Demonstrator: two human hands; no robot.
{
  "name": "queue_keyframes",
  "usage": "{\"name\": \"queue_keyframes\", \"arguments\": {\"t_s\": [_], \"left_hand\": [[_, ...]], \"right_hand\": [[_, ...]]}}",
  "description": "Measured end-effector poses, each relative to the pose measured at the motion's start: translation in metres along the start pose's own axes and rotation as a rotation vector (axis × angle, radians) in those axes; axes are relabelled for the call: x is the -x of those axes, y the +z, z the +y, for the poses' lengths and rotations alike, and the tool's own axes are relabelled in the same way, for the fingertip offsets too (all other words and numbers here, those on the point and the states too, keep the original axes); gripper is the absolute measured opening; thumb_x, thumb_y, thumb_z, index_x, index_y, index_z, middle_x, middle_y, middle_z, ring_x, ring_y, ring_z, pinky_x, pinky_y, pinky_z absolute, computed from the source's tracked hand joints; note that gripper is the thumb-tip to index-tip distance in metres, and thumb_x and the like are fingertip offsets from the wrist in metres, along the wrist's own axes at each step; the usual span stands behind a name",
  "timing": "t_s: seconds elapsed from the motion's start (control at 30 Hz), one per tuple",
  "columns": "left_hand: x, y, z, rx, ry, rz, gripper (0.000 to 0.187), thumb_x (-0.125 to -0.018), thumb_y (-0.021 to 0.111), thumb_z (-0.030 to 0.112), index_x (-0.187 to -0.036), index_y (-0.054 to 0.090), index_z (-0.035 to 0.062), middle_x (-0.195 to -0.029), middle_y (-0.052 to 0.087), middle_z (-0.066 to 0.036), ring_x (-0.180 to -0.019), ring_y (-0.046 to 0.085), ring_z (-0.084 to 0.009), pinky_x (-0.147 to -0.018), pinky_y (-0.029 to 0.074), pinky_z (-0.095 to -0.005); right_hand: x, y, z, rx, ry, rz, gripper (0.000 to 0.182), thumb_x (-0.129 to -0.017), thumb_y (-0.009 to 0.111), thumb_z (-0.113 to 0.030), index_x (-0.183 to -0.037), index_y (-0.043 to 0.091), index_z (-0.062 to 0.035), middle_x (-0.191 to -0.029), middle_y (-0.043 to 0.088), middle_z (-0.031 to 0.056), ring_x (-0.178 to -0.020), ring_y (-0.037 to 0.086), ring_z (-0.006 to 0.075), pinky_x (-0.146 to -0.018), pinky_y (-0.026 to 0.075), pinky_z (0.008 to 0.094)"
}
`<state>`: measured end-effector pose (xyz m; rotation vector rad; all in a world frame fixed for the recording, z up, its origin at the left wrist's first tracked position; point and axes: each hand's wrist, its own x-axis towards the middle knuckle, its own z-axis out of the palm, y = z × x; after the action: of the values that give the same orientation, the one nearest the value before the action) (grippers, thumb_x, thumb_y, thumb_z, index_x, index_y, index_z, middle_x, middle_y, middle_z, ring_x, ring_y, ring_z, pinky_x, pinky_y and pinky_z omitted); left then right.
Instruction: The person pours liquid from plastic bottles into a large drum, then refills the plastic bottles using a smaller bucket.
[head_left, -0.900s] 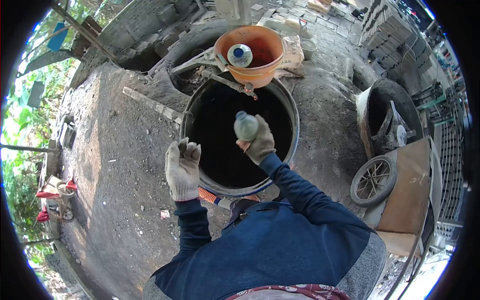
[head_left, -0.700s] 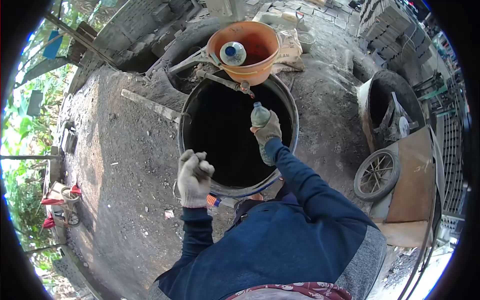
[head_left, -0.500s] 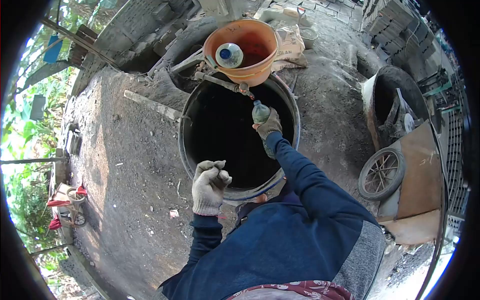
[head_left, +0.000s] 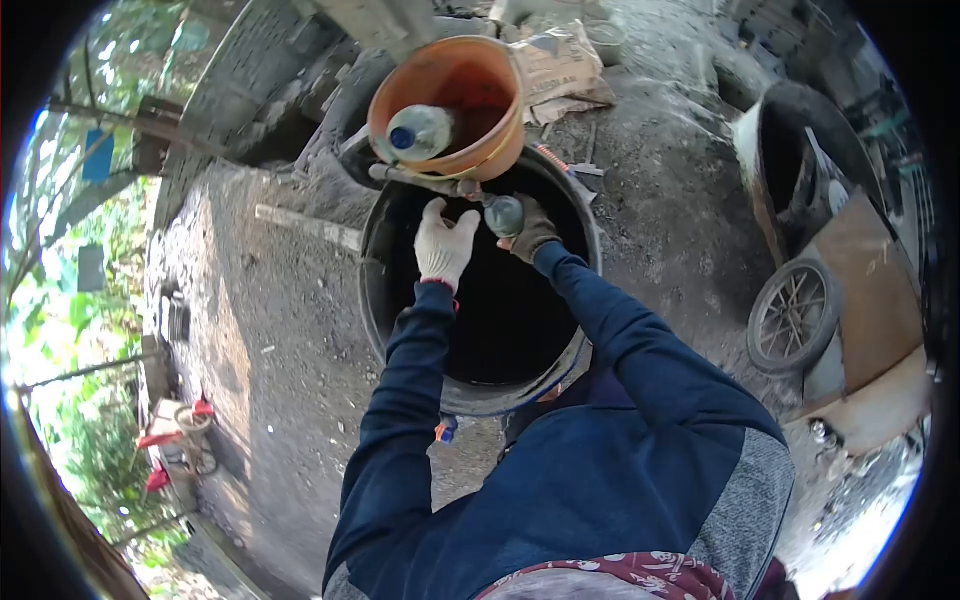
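Observation:
My right hand (head_left: 532,228), in a dirty work glove, is wrapped around a see-through plastic bottle (head_left: 503,215). The bottle's top end is close under a small tap (head_left: 470,188) on a grey pipe (head_left: 415,178). My left hand (head_left: 445,243), in a white knitted glove, reaches up just below that pipe. Its thumb and fingers are apart and nothing shows between them. Both hands are above a large dark drum (head_left: 490,385) whose inside looks black. Over the drum's far edge sits an orange bucket (head_left: 495,150), with a blue-capped plastic bottle (head_left: 425,132) lying in it.
A paper sack (head_left: 565,75) lies behind the bucket. A wooden board (head_left: 305,228) meets the drum's left side. To the right are a cut-open barrel (head_left: 755,175), a spoked wheel (head_left: 795,315) and a brown panel (head_left: 870,300). A wheelbarrow (head_left: 180,440) stands far left.
My left hand has moved up and forward from the drum's near left rim to just below the pipe. The bottle in my right hand now tilts more. The view has shifted slightly.

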<state>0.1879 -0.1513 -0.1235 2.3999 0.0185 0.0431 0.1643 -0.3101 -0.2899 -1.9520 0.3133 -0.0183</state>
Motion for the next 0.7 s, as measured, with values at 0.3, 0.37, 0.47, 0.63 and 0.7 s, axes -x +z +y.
{"name": "queue_keyframes", "arguments": {"t_s": [0.3, 0.37, 0.47, 0.63, 0.7], "left_hand": [[-0.040, 0.035, 0.022, -0.352, 0.163, 0.013, 0.030, -0.081, 0.075, 0.040, -0.094, 0.077, 0.0136, -0.093, 0.076, -0.010, -0.090, 0.073, -0.0339, -0.081, 0.057, -0.0466], [-0.040, 0.032, 0.028, -0.404, 0.106, -0.035, 0.035, -0.082, 0.073, 0.043, -0.095, 0.077, 0.0113, -0.095, 0.077, -0.010, -0.092, 0.073, -0.0334, -0.083, 0.056, -0.0456], [-0.045, 0.042, 0.010, -0.319, 0.190, -0.009, 0.043, -0.082, 0.073, 0.050, -0.096, 0.078, 0.0095, -0.094, 0.077, -0.012, -0.092, 0.074, -0.0346, -0.084, 0.056, -0.0465], [-0.045, 0.038, 0.017, -0.346, 0.116, -0.005, 0.048, -0.085, 0.071, 0.055, -0.094, 0.077, 0.0082, -0.093, 0.076, -0.016, -0.089, 0.073, -0.0382, -0.080, 0.056, -0.0487], [-0.039, 0.025, 0.013, -0.265, 0.082, 0.004, 0.051, -0.086, 0.071, 0.056, -0.096, 0.075, 0.0061, -0.093, 0.076, -0.018, -0.089, 0.073, -0.0391, -0.081, 0.056, -0.0484]], "right_hand": [[-0.005, -0.004, 0.013, 0.103, -0.046, -0.030, 0.110, -0.061, 0.096, -0.020, -0.154, 0.037, -0.0114, -0.145, 0.051, 0.0206, -0.136, 0.051, 0.0403, -0.113, 0.044, 0.0461], [-0.004, -0.005, 0.012, 0.113, -0.047, -0.049, 0.111, -0.061, 0.096, -0.020, -0.154, 0.036, -0.0118, -0.145, 0.051, 0.0208, -0.135, 0.051, 0.0407, -0.113, 0.044, 0.0467], [-0.004, -0.007, 0.008, 0.138, -0.063, -0.072, 0.112, -0.061, 0.096, -0.021, -0.155, 0.035, -0.0118, -0.145, 0.051, 0.0209, -0.135, 0.051, 0.0409, -0.113, 0.043, 0.0474], [-0.001, -0.006, 0.007, 0.145, -0.129, -0.042, 0.114, -0.061, 0.096, -0.022, -0.156, 0.035, -0.0110, -0.144, 0.051, 0.0209, -0.135, 0.051, 0.0409, -0.113, 0.043, 0.0478], [0.000, -0.008, 0.000, 0.148, -0.102, -0.056, 0.113, -0.060, 0.097, -0.022, -0.155, 0.037, -0.0099, -0.147, 0.051, 0.0208, -0.137, 0.050, 0.0400, -0.114, 0.043, 0.0470]]}}
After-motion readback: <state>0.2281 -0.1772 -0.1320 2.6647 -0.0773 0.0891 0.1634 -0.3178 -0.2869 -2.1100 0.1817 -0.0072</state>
